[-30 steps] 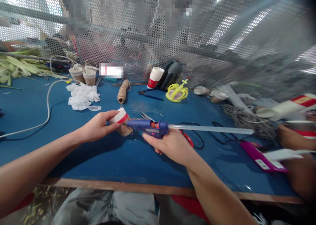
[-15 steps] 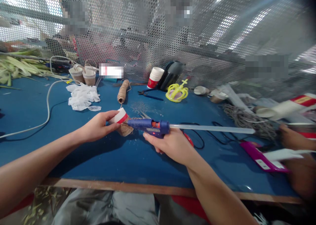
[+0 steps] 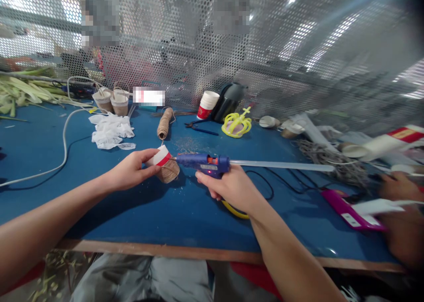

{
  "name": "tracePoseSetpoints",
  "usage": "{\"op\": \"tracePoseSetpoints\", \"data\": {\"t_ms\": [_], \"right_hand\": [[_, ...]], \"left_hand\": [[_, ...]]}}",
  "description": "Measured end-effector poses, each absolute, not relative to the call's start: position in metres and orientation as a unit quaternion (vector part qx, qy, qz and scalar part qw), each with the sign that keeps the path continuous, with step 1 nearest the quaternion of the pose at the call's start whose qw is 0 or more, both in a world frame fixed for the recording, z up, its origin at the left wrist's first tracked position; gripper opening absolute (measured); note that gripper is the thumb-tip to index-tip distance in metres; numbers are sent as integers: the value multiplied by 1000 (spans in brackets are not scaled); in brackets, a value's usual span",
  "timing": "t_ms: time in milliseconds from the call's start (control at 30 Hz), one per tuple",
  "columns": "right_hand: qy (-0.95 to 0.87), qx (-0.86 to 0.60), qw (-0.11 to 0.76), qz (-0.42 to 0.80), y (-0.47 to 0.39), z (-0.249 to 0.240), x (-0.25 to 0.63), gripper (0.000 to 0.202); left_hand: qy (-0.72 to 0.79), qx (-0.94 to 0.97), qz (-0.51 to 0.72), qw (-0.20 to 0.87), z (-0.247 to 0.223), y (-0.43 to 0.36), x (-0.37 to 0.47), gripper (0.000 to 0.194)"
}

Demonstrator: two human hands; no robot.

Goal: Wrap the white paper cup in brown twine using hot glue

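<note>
My left hand (image 3: 137, 169) is closed on a paper cup (image 3: 163, 157), white and red, its lower part wrapped in brown twine (image 3: 169, 171). The cup lies tilted on its side in the fingers. In my right hand (image 3: 232, 185) is a blue glue gun (image 3: 205, 161), gripped by its handle, with a small red light lit. A long clear glue stick (image 3: 281, 164) sticks out of its back. The gun's nozzle points left, close to the cup's twine; whether it touches I cannot tell. A twine roll (image 3: 164, 124) lies just behind the cup, its strand leading towards it.
Behind stand stacked paper cups (image 3: 208, 105), a dark kettle (image 3: 228, 101), pliers (image 3: 202, 128) and a yellow crown-shaped piece (image 3: 236, 125). White lace (image 3: 112, 130) and a cable (image 3: 66, 147) lie left. At right, another person's hand (image 3: 399, 187) is near a purple box (image 3: 351, 211).
My right hand has drawn the glue gun slightly to the right, uncovering more of the twine-wrapped cup. A yellow handle now shows below my right hand. My left hand stays in place.
</note>
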State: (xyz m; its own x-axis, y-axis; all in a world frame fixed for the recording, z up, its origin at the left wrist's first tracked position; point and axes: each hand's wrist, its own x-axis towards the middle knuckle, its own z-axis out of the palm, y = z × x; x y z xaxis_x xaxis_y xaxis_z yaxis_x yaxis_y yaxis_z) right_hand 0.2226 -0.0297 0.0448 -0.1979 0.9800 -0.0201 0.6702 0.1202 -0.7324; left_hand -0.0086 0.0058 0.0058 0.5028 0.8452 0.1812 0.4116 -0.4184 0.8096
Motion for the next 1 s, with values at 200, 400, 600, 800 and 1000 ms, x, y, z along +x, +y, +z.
{"op": "tracePoseSetpoints", "data": {"t_ms": [200, 400, 600, 800, 1000], "right_hand": [[-708, -582, 246, 314, -33, 47, 220, 28], [-716, -573, 241, 319, -35, 49, 218, 26], [-693, -581, 260, 339, -26, 43, 224, 24], [-692, -575, 266, 345, -23, 41, 225, 25], [-688, -576, 276, 345, -22, 41, 222, 24]], "left_hand": [[401, 782, 304, 368, 5, 5, -9, 37], [394, 783, 306, 371, 6, 5, -9, 35], [400, 780, 303, 373, 8, 4, -8, 38], [398, 782, 302, 372, 9, 4, -8, 36], [392, 781, 308, 377, 8, 5, -8, 34]]}}
